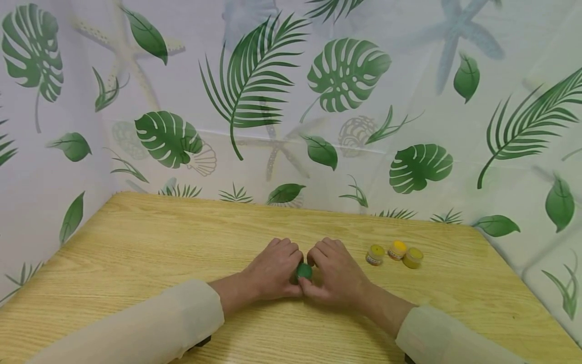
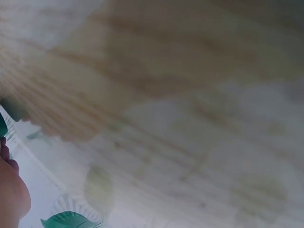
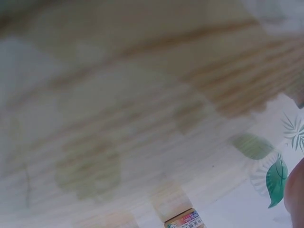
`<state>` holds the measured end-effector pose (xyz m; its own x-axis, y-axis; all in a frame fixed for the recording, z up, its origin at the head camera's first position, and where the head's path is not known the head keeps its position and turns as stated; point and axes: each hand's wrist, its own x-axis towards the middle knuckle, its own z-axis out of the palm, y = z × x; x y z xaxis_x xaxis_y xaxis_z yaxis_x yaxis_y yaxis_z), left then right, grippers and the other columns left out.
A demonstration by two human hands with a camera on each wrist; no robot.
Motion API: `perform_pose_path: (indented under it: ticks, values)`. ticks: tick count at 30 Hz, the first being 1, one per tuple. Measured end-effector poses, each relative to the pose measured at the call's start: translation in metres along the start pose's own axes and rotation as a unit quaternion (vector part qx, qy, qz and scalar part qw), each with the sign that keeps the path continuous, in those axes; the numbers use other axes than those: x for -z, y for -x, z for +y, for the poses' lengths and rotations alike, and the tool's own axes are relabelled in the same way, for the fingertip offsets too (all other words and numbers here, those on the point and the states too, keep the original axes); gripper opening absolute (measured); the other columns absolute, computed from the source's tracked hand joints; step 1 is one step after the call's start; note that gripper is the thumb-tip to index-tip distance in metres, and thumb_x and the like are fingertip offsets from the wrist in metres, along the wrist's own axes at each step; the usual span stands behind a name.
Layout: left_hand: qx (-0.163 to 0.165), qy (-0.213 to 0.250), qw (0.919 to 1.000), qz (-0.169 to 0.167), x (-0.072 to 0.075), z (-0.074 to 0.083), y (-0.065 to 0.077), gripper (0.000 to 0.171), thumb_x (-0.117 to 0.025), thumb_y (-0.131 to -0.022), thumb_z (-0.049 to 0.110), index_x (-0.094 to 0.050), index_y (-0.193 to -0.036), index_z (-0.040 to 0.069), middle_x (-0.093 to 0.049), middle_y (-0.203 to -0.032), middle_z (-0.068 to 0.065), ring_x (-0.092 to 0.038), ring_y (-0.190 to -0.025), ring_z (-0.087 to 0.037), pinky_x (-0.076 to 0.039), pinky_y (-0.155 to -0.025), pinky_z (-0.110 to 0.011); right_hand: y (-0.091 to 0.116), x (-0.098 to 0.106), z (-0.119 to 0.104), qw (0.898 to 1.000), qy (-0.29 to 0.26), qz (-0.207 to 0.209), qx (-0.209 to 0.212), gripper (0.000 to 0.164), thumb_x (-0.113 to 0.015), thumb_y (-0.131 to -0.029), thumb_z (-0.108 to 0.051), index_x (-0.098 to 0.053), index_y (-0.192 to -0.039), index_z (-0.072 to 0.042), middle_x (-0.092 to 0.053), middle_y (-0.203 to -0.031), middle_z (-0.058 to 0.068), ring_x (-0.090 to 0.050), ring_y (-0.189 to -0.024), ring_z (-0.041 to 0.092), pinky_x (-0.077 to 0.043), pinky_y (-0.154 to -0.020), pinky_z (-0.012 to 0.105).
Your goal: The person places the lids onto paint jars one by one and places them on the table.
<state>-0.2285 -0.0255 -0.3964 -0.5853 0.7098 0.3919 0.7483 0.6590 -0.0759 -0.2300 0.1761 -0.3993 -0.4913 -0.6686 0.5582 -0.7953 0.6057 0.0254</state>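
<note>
In the head view a small pot with a round green top (image 1: 304, 271) sits between my two hands, low over the wooden table. My left hand (image 1: 275, 268) grips its left side with curled fingers. From the right, my right hand (image 1: 336, 273) pinches it, thumb in front and bent index finger behind. The pot's lower part is hidden. A bit of the left hand (image 2: 13, 192) and the green pot (image 2: 3, 126) show at the left edge of the left wrist view. Only a sliver of the right hand (image 3: 295, 194) appears in the right wrist view.
Right of my hands stand three similar small pots: an olive-yellow one (image 1: 375, 254), a bright yellow one (image 1: 397, 249) and another olive one (image 1: 413, 258). The wooden table (image 1: 182, 227) meets a leaf-printed cloth (image 1: 273, 167) at its back.
</note>
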Motion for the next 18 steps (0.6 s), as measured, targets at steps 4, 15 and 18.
perform_pose_path:
  ticks: [4, 15, 18]
  values:
    - [0.002, 0.004, 0.9999, -0.015, 0.0015, 0.0007, 0.0, 0.039, -0.074, -0.078, 0.053, -0.061, -0.085, 0.017, -0.05, -0.078, 0.007, -0.04, -0.074, -0.011, -0.035, -0.073, -0.026, -0.0001, 0.0016, -0.001, 1.0, 0.014, -0.015, -0.012, 0.031, -0.067, -0.082, -0.042, -0.051, -0.075, -0.016, -0.042, -0.072, -0.009, -0.037, -0.071, 0.011, -0.033, -0.07, 0.029]
    - [0.019, 0.025, 0.9991, -0.03, 0.0023, 0.0019, -0.0001, 0.038, -0.072, -0.079, 0.051, -0.061, -0.086, 0.016, -0.05, -0.078, 0.007, -0.042, -0.075, -0.011, -0.035, -0.073, -0.026, -0.0014, 0.0036, -0.0002, 0.999, -0.005, -0.036, -0.004, 0.026, -0.066, -0.081, -0.039, -0.063, -0.093, -0.016, -0.056, -0.086, -0.006, -0.045, -0.082, 0.012, -0.039, -0.074, 0.03]
    - [0.028, 0.03, 0.9985, -0.036, 0.0023, 0.0017, -0.0007, 0.037, -0.07, -0.08, 0.051, -0.061, -0.086, 0.016, -0.05, -0.078, 0.008, -0.042, -0.075, -0.01, -0.034, -0.072, -0.025, -0.001, 0.0027, 0.0018, 0.999, -0.011, -0.042, 0.008, 0.025, -0.065, -0.079, -0.036, -0.064, -0.095, -0.016, -0.053, -0.086, -0.006, -0.044, -0.084, 0.011, -0.039, -0.076, 0.03]
